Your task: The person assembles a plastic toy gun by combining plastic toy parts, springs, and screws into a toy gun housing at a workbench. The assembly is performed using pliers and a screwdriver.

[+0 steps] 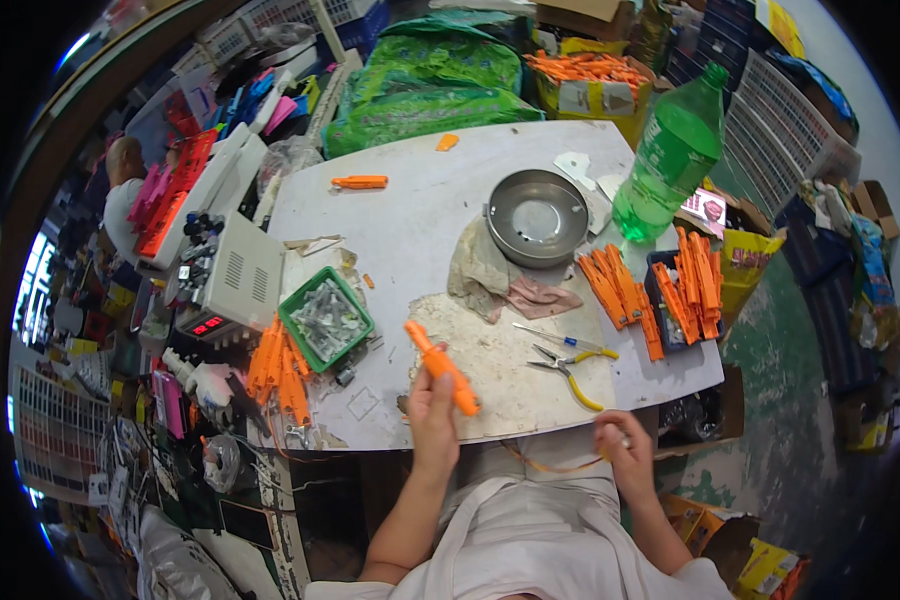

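My left hand (433, 420) is closed around a long orange plastic piece (448, 372), held tilted above the worn front part of the table. My right hand (627, 455) is at the front edge, fingers curled together; what lies in them is too small to make out. A thin orange-brown cord (550, 467) runs across my lap up to that hand. Just beyond it, pliers with yellow handles (577, 385) lie with their handles spread. Behind them rests a thin screwdriver (560, 339) with a blue handle.
A metal bowl (537, 218) sits on a rag (478, 272). Left stands a green tray (358, 288) of small clear parts, beside piled orange pieces (278, 372) and a grey-white box with a display (232, 275). Right are more orange pieces (615, 288) and a green bottle (670, 150).
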`<state>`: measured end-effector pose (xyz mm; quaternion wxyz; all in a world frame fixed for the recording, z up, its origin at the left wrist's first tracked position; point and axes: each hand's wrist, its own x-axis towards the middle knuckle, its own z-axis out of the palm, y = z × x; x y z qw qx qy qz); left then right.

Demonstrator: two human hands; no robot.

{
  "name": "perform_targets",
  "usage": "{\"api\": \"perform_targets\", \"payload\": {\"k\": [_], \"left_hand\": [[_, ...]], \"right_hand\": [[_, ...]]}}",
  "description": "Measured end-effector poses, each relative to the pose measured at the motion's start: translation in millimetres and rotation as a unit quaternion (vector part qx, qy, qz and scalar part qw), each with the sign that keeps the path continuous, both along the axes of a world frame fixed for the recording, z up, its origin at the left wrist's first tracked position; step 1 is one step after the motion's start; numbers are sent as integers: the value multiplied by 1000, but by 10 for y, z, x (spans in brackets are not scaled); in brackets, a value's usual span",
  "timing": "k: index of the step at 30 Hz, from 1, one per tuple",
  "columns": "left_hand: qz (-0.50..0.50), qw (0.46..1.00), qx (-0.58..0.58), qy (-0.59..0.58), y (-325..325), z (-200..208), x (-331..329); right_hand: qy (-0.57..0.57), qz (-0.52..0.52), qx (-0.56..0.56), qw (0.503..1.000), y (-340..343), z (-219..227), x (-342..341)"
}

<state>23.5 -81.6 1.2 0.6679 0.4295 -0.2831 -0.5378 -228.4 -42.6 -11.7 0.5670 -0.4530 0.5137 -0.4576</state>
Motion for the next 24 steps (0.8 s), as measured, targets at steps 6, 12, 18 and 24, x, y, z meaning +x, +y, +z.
{"api": "perform_targets", "payload": {"k": [6,12,18,24], "left_hand": [[-42,998,20,50,48,50,-169],[-207,973,51,94,131,45,-357],[-201,976,67,46,284,157,-185],[-225,970,90,-9,325,115,-1]], "right_hand": [[444,-146,-235,852,54,-28,-296],[478,-38,-348,805,-899,25,259],[481,20,-404,778,-1072,121,381],[79,144,-73,984,-549,547,461]]}}
